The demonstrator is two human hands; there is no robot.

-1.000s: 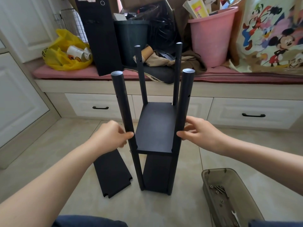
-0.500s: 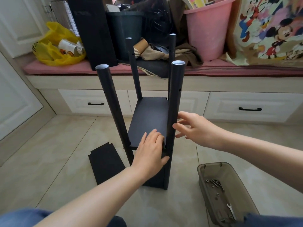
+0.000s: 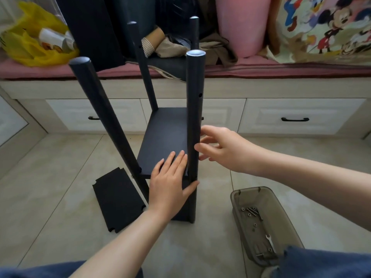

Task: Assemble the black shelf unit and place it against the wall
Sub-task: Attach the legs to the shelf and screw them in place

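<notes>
Down on the tiled floor (image 3: 60,177), just short of the white drawers (image 3: 295,109): black shelf unit (image 3: 166,137), upright on four posts, one board fitted about halfway up, seemingly another near the bottom, upper post holes unfilled. Pressing flat on the near edge of the middle board with left hand (image 3: 170,183), fingers straight, thumb reaching out below toward the near right post (image 3: 194,117). Poised at the outer side of that post with right hand (image 3: 222,149), fingers spread and loose, tips at or barely off the tube, gripping nothing. Apparently seating or checking the middle board: mid-assembly, wall placement far off. Flat on the tiles left of the unit: spare black panel (image 3: 118,199). Right of it: smoky tray (image 3: 250,190) with screws (image 3: 251,211) and a small wrench (image 3: 270,241). Next, probably: fasten this board with a screw from the tray while steadying the post, then raise the spare panel to the upper holes.
</notes>
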